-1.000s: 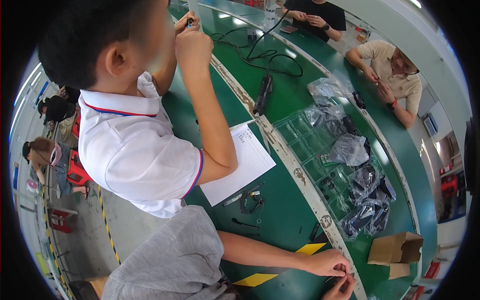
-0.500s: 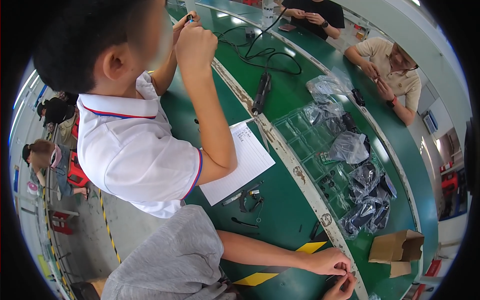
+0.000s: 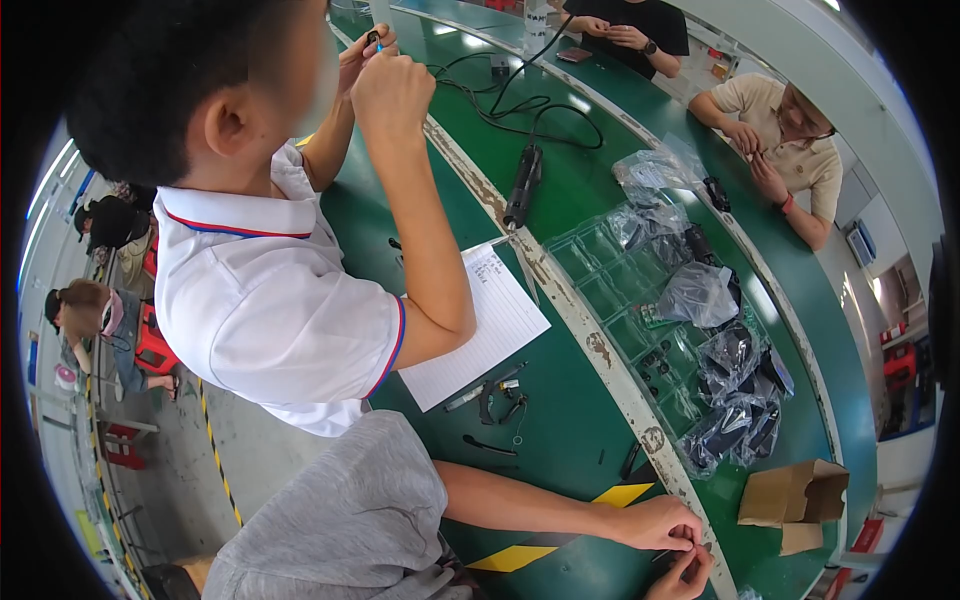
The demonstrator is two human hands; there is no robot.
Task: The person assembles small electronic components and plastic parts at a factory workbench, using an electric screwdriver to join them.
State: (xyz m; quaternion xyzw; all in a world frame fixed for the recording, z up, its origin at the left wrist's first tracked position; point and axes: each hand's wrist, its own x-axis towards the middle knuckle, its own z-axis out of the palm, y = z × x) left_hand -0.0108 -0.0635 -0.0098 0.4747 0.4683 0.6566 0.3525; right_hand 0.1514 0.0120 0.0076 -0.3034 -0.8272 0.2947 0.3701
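Note:
My left hand (image 3: 655,524) reaches in from a grey sleeve at the lower edge, its thumb and fingers pinched together over the worn pale rail. My right hand (image 3: 684,577) is just below it, partly cut off by the lower edge, fingertips also pinched. The fingertips of both hands meet around something too small to make out. Beneath my left forearm lies a yellow-and-black tape strip (image 3: 622,494). Close by on the green table is a slim dark tool (image 3: 629,460). An open cardboard box (image 3: 792,495) stands to the right of my hands.
At left a co-worker in a white shirt (image 3: 265,290) holds a small dark part. A lined sheet (image 3: 482,325), loose black parts (image 3: 487,404), a corded power screwdriver (image 3: 523,187) and a clear compartment tray (image 3: 610,262) with bagged parts (image 3: 700,295) lie about. Two people sit opposite.
The white-shirted co-worker's hands have shifted slightly, and the small dark part in them shows more. My own hands look unchanged.

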